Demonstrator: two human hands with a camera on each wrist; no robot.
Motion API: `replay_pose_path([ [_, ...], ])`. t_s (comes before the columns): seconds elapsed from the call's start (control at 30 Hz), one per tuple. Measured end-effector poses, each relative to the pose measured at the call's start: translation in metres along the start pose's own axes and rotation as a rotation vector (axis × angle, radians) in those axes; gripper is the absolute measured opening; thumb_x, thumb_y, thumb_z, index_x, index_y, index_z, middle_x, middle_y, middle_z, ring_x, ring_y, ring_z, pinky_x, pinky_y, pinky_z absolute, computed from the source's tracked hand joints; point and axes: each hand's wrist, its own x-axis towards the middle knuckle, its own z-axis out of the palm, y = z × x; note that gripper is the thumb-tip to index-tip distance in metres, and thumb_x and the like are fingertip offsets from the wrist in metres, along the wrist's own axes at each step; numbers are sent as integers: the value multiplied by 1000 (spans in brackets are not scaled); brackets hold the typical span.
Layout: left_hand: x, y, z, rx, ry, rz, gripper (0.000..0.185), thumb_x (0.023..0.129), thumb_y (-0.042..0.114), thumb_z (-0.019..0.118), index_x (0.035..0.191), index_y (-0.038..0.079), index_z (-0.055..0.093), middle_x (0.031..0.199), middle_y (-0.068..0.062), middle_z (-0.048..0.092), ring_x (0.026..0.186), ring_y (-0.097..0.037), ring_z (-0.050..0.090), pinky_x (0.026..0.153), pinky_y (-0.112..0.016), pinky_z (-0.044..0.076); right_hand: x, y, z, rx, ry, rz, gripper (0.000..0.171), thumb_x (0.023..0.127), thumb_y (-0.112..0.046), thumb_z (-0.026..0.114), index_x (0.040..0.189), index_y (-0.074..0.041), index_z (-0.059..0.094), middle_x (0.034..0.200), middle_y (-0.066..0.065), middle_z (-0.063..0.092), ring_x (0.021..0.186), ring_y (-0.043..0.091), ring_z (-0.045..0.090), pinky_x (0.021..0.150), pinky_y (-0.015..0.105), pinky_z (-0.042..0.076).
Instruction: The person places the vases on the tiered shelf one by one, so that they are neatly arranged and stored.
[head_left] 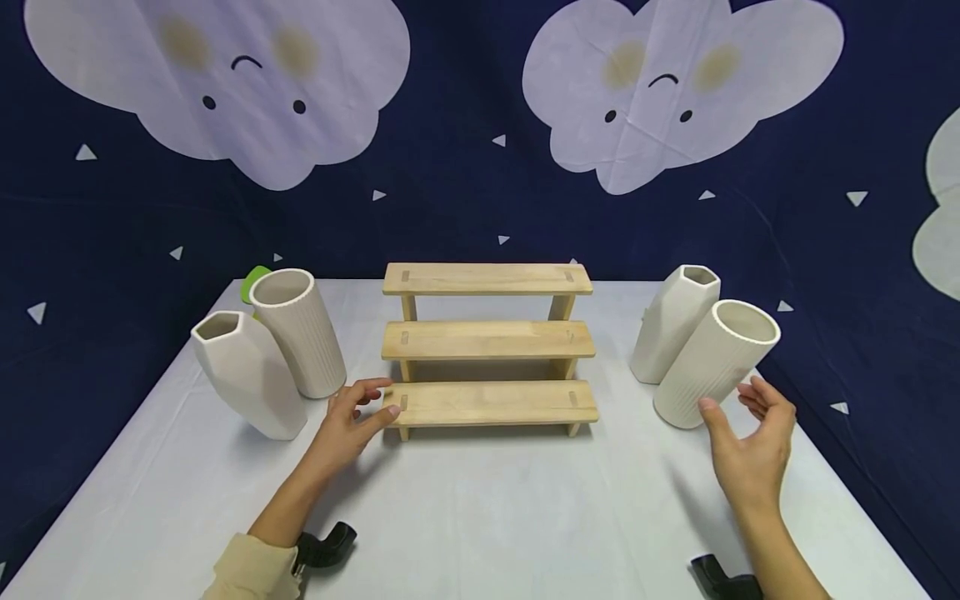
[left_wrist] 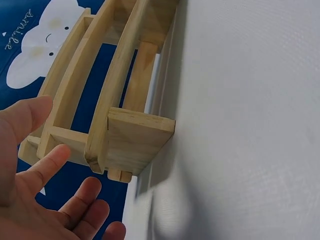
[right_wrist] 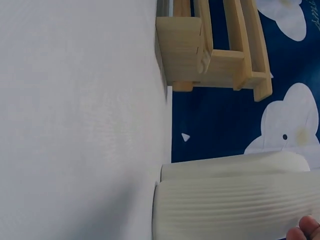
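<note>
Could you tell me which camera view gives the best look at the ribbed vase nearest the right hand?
The head view: the ribbed vase shows whole, rim to base, beside the right hand. The right wrist view catches only part of its ribbed wall, very close. The left wrist view does not show it.

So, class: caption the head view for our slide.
Open hands flank a three-step wooden shelf between paired white vases.

**Barely any text here**

Only readable bit is in the left wrist view: cursive white lettering on the blue backdrop (left_wrist: 20, 45), up past the left hand (left_wrist: 35, 190), beside the cloud face. Looks like "smile", but it sits sideways and is cut off at the edge, so not sure. Nothing written on the vases, the wooden shelf or the table.
</note>
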Motion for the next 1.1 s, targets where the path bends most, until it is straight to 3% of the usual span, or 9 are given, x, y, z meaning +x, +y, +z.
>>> replay_pose_path([
  [0.23,3,-6,-1,-69,-85,-80,44,88,30,65,128,15,54,125,-17,49,119,-30,41,93,-36,34,5,8,1,-9,7,63,65,74,-5,75,132,-5,45,108,-24,40,102,-6,42,91,10,31],
  [0.4,5,-8,-1,-96,-134,-129,47,89,32,65,131,17,52,131,-17,44,120,-31,41,85,-32,39,8,13,2,-8,8,114,69,73,-6,77,133,-4,42,109,-23,39,102,-5,42,91,11,31],
  [0.67,7,-11,2,-123,-138,-108,46,89,27,65,131,15,52,132,-19,46,116,-33,48,84,-31,42,13,18,4,-33,3,195,70,75,-12,77,135,-11,40,110,-23,37,101,-6,40,93,17,32],
  [0.9,8,-12,4,-175,-163,-147,47,89,28,65,132,15,51,126,-17,49,108,-27,51,79,-29,41,20,23,10,-11,3,227,74,75,-12,76,137,-9,38,114,-18,38,104,-2,40,96,21,33],
  [1.1,11,-15,7,-193,-159,-131,47,88,25,66,131,13,51,124,-15,51,103,-22,52,80,-28,41,26,25,16,1,-17,261,75,76,-15,76,139,-12,35,116,-17,37,108,-1,38,97,21,31],
])
